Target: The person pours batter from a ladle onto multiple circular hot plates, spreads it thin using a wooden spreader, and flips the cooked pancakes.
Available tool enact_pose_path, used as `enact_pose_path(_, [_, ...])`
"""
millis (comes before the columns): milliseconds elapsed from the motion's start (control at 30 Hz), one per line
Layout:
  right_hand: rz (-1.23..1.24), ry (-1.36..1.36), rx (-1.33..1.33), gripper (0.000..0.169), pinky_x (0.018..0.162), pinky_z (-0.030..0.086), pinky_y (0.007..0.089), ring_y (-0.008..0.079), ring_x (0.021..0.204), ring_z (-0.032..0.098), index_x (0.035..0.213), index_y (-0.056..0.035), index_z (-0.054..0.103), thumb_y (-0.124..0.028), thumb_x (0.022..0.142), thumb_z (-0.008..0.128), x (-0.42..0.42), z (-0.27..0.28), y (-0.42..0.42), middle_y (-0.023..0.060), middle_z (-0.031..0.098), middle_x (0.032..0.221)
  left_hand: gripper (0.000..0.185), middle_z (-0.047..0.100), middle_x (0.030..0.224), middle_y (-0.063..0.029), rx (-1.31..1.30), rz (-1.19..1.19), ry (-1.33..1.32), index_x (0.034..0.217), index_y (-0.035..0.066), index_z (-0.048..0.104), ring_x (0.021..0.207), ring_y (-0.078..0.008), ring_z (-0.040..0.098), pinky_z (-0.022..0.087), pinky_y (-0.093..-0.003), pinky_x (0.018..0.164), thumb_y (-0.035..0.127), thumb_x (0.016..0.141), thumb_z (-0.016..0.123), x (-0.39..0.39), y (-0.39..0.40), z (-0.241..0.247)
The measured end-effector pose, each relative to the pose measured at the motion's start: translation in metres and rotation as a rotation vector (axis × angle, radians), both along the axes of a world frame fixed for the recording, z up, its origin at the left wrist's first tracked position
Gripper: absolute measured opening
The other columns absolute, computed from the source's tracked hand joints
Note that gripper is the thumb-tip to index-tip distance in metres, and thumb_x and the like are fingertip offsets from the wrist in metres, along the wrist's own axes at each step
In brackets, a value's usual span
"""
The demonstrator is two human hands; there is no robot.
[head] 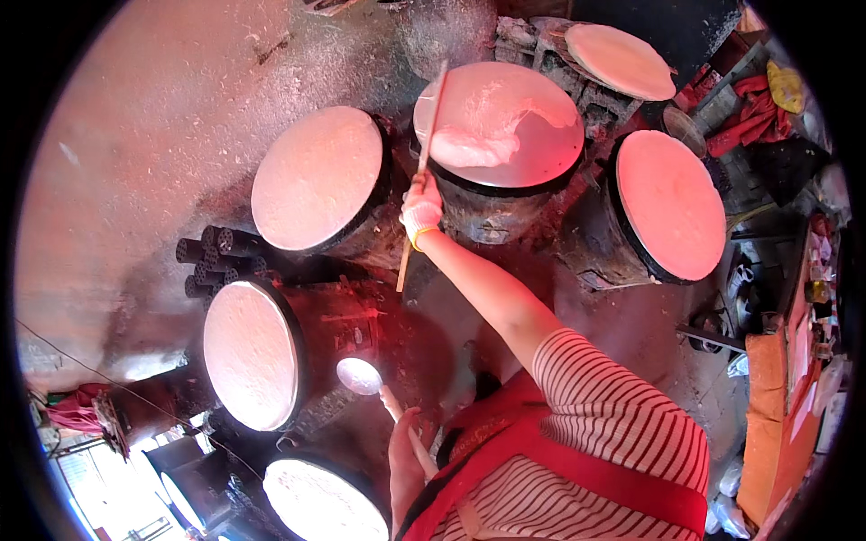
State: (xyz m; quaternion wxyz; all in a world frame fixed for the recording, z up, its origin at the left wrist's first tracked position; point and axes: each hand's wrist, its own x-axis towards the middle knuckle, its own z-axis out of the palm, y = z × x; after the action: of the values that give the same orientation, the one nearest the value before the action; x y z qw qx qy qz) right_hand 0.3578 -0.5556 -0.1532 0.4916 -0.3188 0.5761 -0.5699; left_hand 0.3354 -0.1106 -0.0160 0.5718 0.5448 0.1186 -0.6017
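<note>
In a white knit glove with a yellow cuff, my right hand grips a long thin wooden stick. The stick's far end reaches across the left side of a round griddle, which sits on a drum-shaped stove. Beside the stick, a thick mound of pale wet batter lies on the griddle. A thinner layer covers its far part, and bare metal shows at the right. Lower down, my left hand holds the handle of a metal ladle, whose bowl points away from me.
More drum stoves bear pale round sheets: one left, one lower left, one at the bottom, one right. A round flat stack rests on blocks. Honeycomb coal briquettes lie between the left stoves.
</note>
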Motion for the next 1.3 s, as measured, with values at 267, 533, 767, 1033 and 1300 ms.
enact_pose_path(267, [0.188,-0.351,0.156,0.028,0.03,0.027,0.0245,0.0069,0.036,0.034,0.124,-0.0256,0.048,-0.033,0.098,0.045,-0.141,0.058,0.096,-0.0056,0.039,0.057,0.026,0.048,0.123,-0.0026,0.007,-0.006,0.003,0.112,0.008,0.059,0.121,-0.0171,0.042,0.036,-0.0325,0.104,0.022,0.091,0.056,0.003,-0.03,-0.001])
enact_pose_path(533, [0.076,-0.48,0.236,0.022,0.033,0.027,0.0271,0.0101,0.035,0.034,0.101,-0.0192,0.051,-0.04,0.095,0.049,-0.17,0.111,0.062,-0.0012,0.041,0.053,0.024,0.047,0.121,-0.0021,0.078,-0.086,0.069,0.108,0.009,0.062,0.122,-0.0154,0.037,0.039,-0.0319,0.101,0.021,0.087,0.062,-0.034,-0.085,0.01])
enact_pose_path(767, [0.621,-0.312,0.349,0.026,0.031,0.023,0.0246,0.006,0.035,0.03,0.121,-0.028,0.05,-0.024,0.096,0.046,-0.307,0.069,0.081,-0.0029,0.044,0.059,0.025,0.041,0.128,-0.0052,0.03,-0.153,0.046,0.105,0.01,0.065,0.124,-0.0164,0.035,0.037,-0.033,0.102,0.025,0.084,0.066,-0.073,-0.117,0.008])
enact_pose_path(1033, [0.622,-0.253,0.314,0.036,0.034,0.026,0.0238,0.0073,0.038,0.033,0.132,-0.0212,0.045,-0.03,0.097,0.046,-0.324,0.106,0.032,-0.0022,0.044,0.059,0.03,0.04,0.129,-0.0074,0.087,-0.114,0.036,0.109,0.009,0.062,0.12,-0.0168,0.039,0.035,-0.0317,0.102,0.026,0.084,0.065,-0.132,-0.178,0.035])
enact_pose_path(1300, [0.499,0.945,-0.335,0.036,0.06,0.049,0.0419,0.0346,0.072,0.065,0.128,-0.0176,0.053,-0.03,0.094,0.045,-0.393,0.076,-0.069,0.0189,0.066,0.085,0.026,0.045,0.099,-0.0012,0.036,-0.074,-0.016,0.11,0.009,0.061,0.094,-0.0124,0.046,0.045,-0.0274,0.084,0.023,0.088,0.061,-0.179,-0.196,0.026])
